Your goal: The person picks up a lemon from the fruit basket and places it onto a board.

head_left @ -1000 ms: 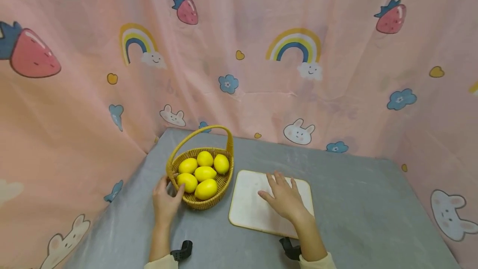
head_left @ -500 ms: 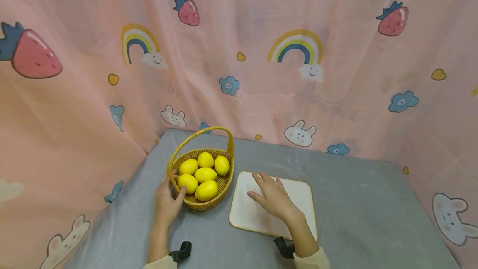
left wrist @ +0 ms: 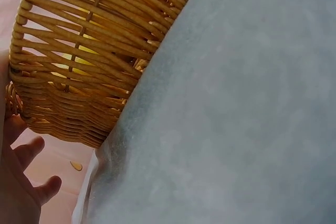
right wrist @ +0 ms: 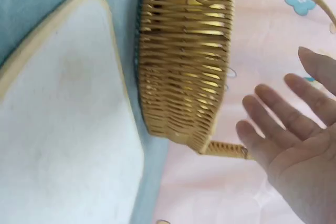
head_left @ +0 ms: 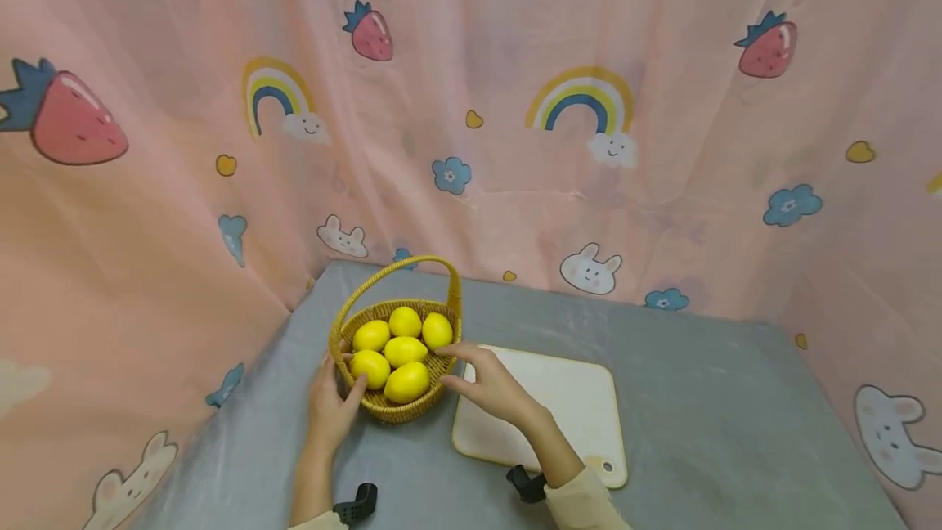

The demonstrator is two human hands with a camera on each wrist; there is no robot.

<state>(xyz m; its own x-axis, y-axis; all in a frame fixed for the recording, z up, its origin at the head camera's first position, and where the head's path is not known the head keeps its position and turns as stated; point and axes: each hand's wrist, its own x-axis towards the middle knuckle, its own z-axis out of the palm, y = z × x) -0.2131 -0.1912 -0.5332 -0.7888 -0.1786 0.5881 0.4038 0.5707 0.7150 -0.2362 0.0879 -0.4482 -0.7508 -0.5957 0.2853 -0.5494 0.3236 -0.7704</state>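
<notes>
A wicker basket (head_left: 401,413) with a tall arched handle holds several yellow lemons (head_left: 406,383) on the grey tabletop. My left hand (head_left: 331,407) holds the basket's left rim, thumb over the edge and fingers along the outside. In the left wrist view, the woven basket side (left wrist: 89,77) is close to my left hand (left wrist: 21,182). My right hand (head_left: 493,383) hovers at the basket's right rim, fingers apart and nothing in them. The right wrist view shows my right hand (right wrist: 299,135) with its palm in sight and fingers extended, apart from the basket (right wrist: 184,61).
A white cutting board (head_left: 567,399) with a tan edge and a small hole in one corner lies right of the basket, partly under my right forearm. A pink patterned curtain (head_left: 486,211) hangs behind and at both sides of the grey table (head_left: 721,432).
My right hand has moved left from above the cutting board to the basket's right rim. My left hand has stayed at the basket's left rim.
</notes>
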